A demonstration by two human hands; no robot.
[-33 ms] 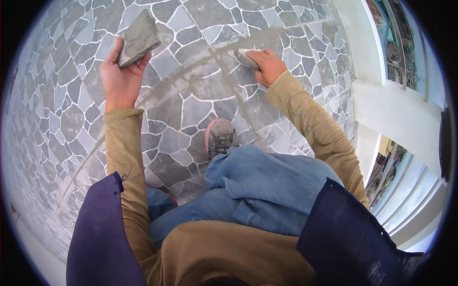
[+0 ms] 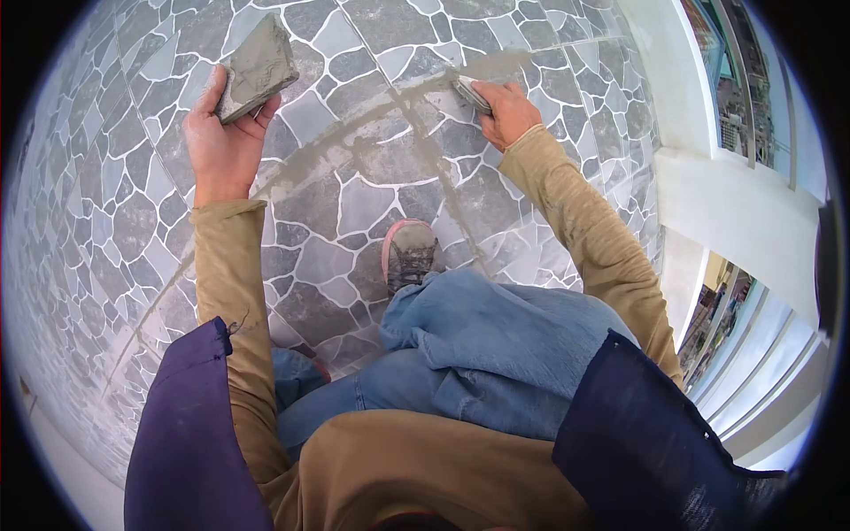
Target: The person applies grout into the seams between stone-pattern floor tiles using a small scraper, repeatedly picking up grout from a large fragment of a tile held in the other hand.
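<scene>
On the left, my left hand [image 2: 223, 146] is closed round the lower edge of a flat board coated with wet grey mortar [image 2: 258, 71], held tilted above the tiled floor. My right hand [image 2: 510, 113], ahead and to the right, grips a thin, pale-edged scraper [image 2: 472, 92] smeared with grey; its handle is hidden by the fingers. The scraper is low over a tile joint where grey mortar [image 2: 376, 117] is smeared in a band. Whether its edge touches the floor, I cannot tell.
Stone-patterned tiles [image 2: 332, 208] with white veins spread all round. My shoe [image 2: 410, 251] is on the floor near a mortar-filled joint [image 2: 450, 199]. A white wall base [image 2: 744, 190] and upright rails [image 2: 784, 115] stand along the right side.
My right hand has shifted slightly right and toward me, and the scraper has turned a little. The left hand and the board have barely moved.
</scene>
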